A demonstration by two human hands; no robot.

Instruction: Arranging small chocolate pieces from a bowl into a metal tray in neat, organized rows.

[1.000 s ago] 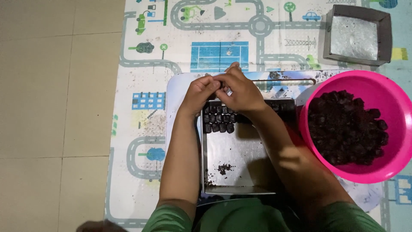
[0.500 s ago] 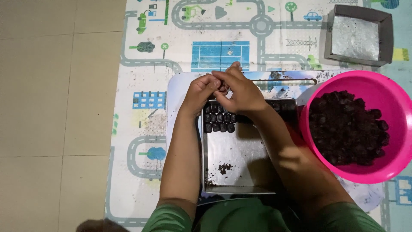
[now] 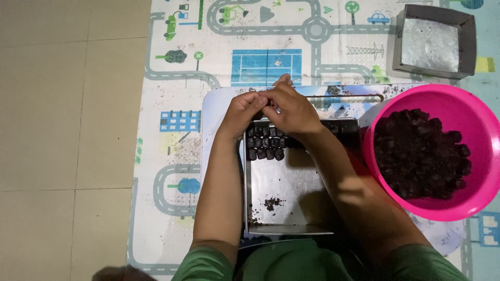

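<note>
My left hand point(image 3: 240, 112) and my right hand point(image 3: 292, 110) meet fingertip to fingertip over the far end of a shallow metal tray point(image 3: 291, 187). The fingers of both are curled together around something small that I cannot make out. Just below them, rows of small dark cubes point(image 3: 265, 145) lie packed along the tray's far end. A little pile of dark crumbs point(image 3: 271, 202) sits on the bare tray floor nearer to me.
A pink bowl point(image 3: 471, 117) heaped with dark lumps point(image 3: 419, 153) stands at the right, touching the tray. An empty foil-lined box point(image 3: 432, 40) is at the back right. All of it rests on a road-print play mat point(image 3: 177, 156); beige floor tiles lie to the left.
The fingers have shifted slightly against each other; both hands stay in the same spot over the tray's far end.
</note>
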